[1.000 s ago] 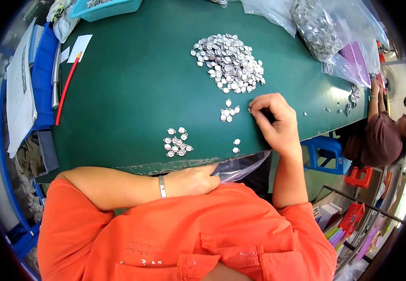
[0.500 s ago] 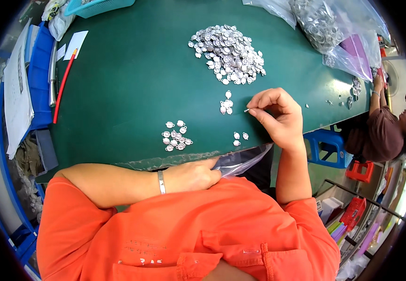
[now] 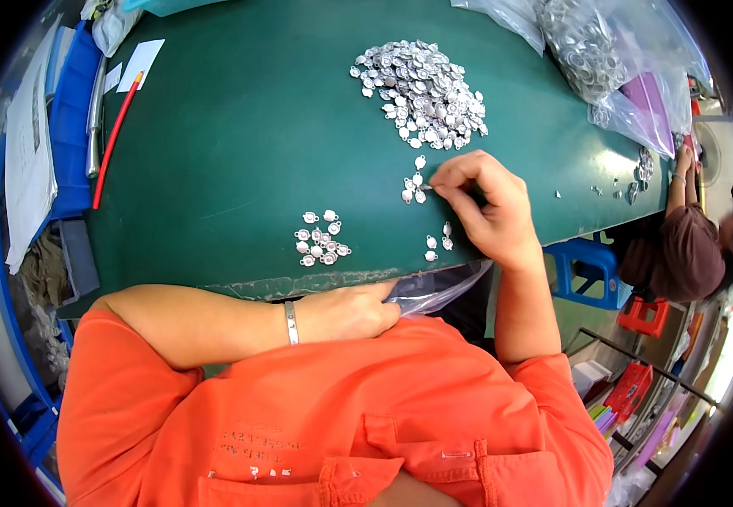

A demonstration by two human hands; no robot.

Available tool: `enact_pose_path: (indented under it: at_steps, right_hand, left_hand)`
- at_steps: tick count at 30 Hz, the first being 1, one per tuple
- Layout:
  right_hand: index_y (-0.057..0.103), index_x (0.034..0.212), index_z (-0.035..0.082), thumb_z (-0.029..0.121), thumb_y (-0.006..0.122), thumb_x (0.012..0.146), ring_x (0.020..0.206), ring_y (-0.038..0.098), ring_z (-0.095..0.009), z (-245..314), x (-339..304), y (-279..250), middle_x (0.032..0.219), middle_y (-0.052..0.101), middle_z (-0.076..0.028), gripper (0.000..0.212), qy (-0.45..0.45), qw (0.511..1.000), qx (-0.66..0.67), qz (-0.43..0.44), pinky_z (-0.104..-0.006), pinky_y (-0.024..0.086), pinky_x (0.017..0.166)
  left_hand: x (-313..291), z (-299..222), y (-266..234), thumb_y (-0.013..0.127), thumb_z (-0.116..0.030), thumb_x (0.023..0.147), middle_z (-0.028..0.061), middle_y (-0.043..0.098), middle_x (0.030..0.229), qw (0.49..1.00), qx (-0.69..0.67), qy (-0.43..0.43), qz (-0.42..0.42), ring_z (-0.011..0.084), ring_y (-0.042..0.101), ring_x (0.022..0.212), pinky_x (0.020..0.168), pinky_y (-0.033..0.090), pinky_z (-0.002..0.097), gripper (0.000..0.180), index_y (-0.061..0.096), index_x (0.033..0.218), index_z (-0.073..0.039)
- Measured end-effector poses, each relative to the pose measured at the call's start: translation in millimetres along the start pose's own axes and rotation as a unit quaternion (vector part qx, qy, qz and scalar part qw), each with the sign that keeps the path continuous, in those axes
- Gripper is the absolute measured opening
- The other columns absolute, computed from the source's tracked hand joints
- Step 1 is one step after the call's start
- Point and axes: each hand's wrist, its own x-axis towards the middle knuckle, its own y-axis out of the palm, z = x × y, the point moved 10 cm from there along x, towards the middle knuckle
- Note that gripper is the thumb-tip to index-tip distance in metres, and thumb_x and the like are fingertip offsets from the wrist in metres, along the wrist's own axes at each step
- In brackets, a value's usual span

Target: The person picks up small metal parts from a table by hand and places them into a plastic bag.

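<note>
My right hand (image 3: 492, 207) is closed in a pinch over the green table (image 3: 214, 144). Its thumb and forefinger tips are on a small silver charm (image 3: 427, 188) at the edge of a little cluster of charms (image 3: 409, 195). Low at the table's front edge, my left hand (image 3: 351, 311) is closed on a clear plastic bag (image 3: 430, 291); its fingertips are partly hidden. Several more charms (image 3: 432, 242) lie apart between my hands. A looser group of charms (image 3: 317, 239) lies to the left, and a big heap of charms (image 3: 430, 93) sits farther back.
Clear bags of metal pieces (image 3: 586, 63) are at the back right. On the left are a red pencil (image 3: 117, 139), white paper (image 3: 141, 63) and a blue tray (image 3: 75, 127). A blue stool (image 3: 586, 270) and another person (image 3: 679, 245) are beyond the right edge.
My right hand has moved slightly left and up to the little cluster. One more charm lies in the small group nearest the edge. My left hand stays at the bag.
</note>
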Motion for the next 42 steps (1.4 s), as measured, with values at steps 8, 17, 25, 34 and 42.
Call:
enact_pose_path:
  at_steps: [8,17,25,34,42]
  right_hand:
    - [0.061,0.086,0.001,-0.007,0.067,0.075,0.077,0.063,-0.026,20,16,3,0.085,0.067,-0.009,0.015,-0.125,0.989,-0.08,-0.001,-0.0341,0.051,0.069]
    - [0.06,0.085,0.001,-0.011,0.064,0.078,0.074,0.064,-0.019,-10,2,-7,0.083,0.066,-0.008,0.015,0.061,0.998,-0.012,0.026,-0.0284,0.05,0.065]
    - [0.06,0.084,0.002,-0.009,0.068,0.075,0.075,0.065,-0.021,-3,5,-3,0.083,0.066,-0.007,0.016,0.006,0.998,-0.054,-0.021,-0.0298,0.051,0.066]
    - [0.065,0.088,0.003,-0.009,0.066,0.076,0.079,0.065,-0.025,14,9,-3,0.085,0.069,-0.008,0.017,-0.056,0.997,-0.015,0.051,-0.0328,0.052,0.07]
    - [0.061,0.088,0.002,-0.011,0.067,0.075,0.072,0.064,-0.018,-11,1,-1,0.083,0.066,-0.007,0.019,0.084,0.995,0.041,0.021,-0.0302,0.051,0.066]
  left_hand:
    - [2,-2,-1,0.055,-0.01,0.08,0.0352,0.048,0.121,0.999,-0.011,0.021,-0.031,0.0426,0.057,0.103,0.084,0.049,0.0418,0.016,0.055,0.078,0.006]
    - [1,0,2,0.056,-0.01,0.081,0.0368,0.046,0.128,1.0,0.01,0.003,0.01,0.0436,0.056,0.11,0.088,0.05,0.0389,0.016,0.055,0.08,0.006]
    - [1,-2,0,0.056,-0.01,0.081,0.0356,0.047,0.128,1.0,0.024,0.017,0.001,0.0424,0.057,0.109,0.088,0.05,0.0383,0.015,0.057,0.08,0.005]
    - [1,2,5,0.055,-0.011,0.081,0.0347,0.048,0.126,1.0,-0.013,-0.015,0.018,0.0418,0.057,0.108,0.088,0.05,0.0381,0.016,0.058,0.082,0.005]
    - [0,2,4,0.056,-0.01,0.081,0.0351,0.049,0.124,1.0,-0.005,-0.007,0.007,0.0415,0.059,0.104,0.086,0.051,0.038,0.015,0.058,0.082,0.004]
